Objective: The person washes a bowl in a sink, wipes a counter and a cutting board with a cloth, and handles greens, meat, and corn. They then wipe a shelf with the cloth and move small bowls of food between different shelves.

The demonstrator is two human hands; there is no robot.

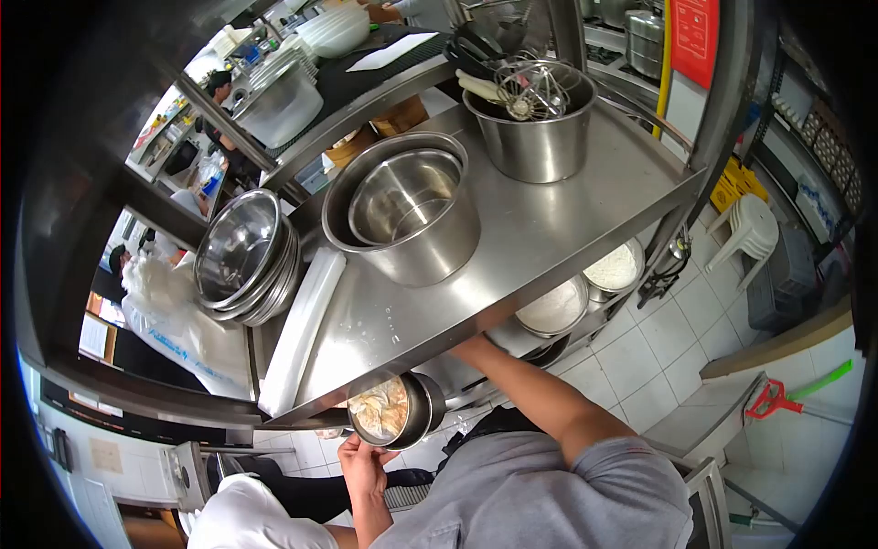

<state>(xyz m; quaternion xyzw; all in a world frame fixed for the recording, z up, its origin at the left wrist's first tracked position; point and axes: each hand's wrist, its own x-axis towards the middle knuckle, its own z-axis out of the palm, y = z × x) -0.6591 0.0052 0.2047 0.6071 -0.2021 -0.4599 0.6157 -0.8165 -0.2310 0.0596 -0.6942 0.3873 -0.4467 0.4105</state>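
Note:
My left hand (363, 465) grips the rim of a small steel pot (381, 443), thumb at its near edge. Inside lie pale yellow and orange food pieces (379, 408). A second, dark-looking steel pot (433, 403) sits right beside it, overlapping it in this view. My right arm reaches forward under the steel shelf (540, 240); the shelf's front edge hides that hand. Nearest to the right forearm is a round container of pale powder (554, 306), with another container of white powder (615, 267) behind it.
On the shelf stand nested steel pots (430, 261), a pot holding whisks (540, 151), stacked steel bowls (240, 247) and a long white roll (304, 329). A person in a white top (261, 517) is close on my left. A white stool (752, 233) stands at right.

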